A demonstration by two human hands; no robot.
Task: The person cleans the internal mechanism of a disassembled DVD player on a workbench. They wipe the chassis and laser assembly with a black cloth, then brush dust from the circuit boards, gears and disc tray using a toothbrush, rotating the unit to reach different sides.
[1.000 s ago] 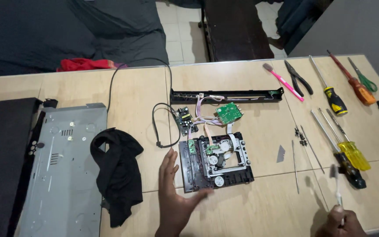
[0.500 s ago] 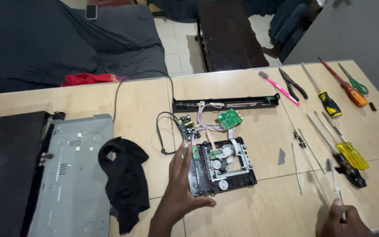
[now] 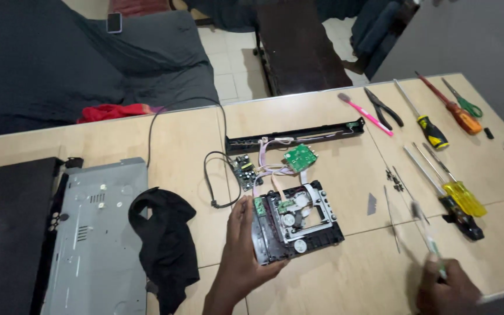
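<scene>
My left hand (image 3: 240, 251) grips the left edge of a black disc drive mechanism (image 3: 296, 221) lying on the wooden table (image 3: 345, 274), fingers along its side and thumb under its front corner. Ribbon cables join the mechanism to a small green circuit board (image 3: 298, 158), a power board (image 3: 244, 170) and a long black front panel (image 3: 293, 136). My right hand (image 3: 447, 291) at the bottom right holds a toothbrush (image 3: 426, 239), its head pointing up and left above the table.
A black cloth (image 3: 164, 239), a grey metal chassis (image 3: 97, 233) and a black cover (image 3: 4, 233) lie to the left. Several screwdrivers (image 3: 456, 195), pliers (image 3: 383, 108), a pink toothbrush (image 3: 364, 114), scissors (image 3: 462, 102) and small screws (image 3: 395, 178) are on the right.
My left hand closed in from an open pose onto the mechanism's left edge. My right hand moved left with the toothbrush, which now looks blurred.
</scene>
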